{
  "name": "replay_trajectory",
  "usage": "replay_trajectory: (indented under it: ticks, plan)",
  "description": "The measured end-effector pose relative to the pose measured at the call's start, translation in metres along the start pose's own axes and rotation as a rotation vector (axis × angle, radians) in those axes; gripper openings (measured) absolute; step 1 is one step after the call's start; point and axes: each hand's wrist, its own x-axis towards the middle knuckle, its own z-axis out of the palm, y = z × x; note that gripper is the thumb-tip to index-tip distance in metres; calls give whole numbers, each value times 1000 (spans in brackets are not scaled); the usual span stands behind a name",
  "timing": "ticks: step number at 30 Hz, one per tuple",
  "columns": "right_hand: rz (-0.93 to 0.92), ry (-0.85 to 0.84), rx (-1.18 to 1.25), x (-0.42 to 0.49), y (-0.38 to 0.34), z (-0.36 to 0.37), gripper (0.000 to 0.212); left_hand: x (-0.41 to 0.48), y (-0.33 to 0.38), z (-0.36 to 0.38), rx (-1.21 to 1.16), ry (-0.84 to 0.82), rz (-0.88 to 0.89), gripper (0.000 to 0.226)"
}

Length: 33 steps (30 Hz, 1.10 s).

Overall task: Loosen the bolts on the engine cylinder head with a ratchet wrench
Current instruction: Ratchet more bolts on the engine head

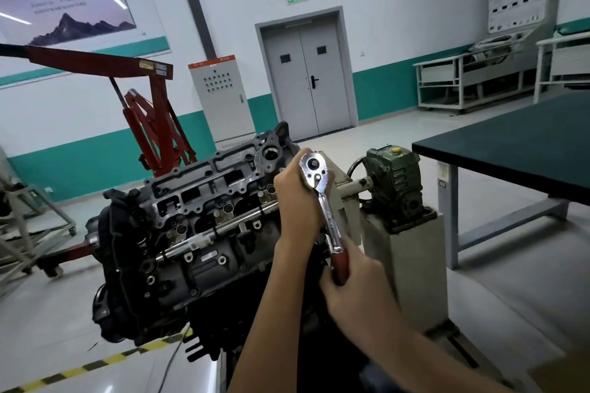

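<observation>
Fingers (327, 284) around wrench (329, 220) (both ends)

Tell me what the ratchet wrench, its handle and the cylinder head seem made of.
Ratchet wrench: polished chromed steel, judging by mirror glints. Handle: glossy dark-red, likely plastic or lacquered wood. Cylinder head: dull grey cast metal, probably aluminium, rough matte surface.
</observation>
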Motion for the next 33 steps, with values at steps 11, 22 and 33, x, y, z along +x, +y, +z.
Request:
replay_trajectory:
  ticks: [11,22,33]
  plan:
    - [-212,-177,-561,60,34,-87,19,12,7,-13,88,-186,-46,26]
    - [-96,-17,-432,32,22,-57,20,-1,4,-6,-11,-27,21,27]
    - [-153,-121,-298,27,33,-51,21,9,8,-15,67,-206,-77,43]
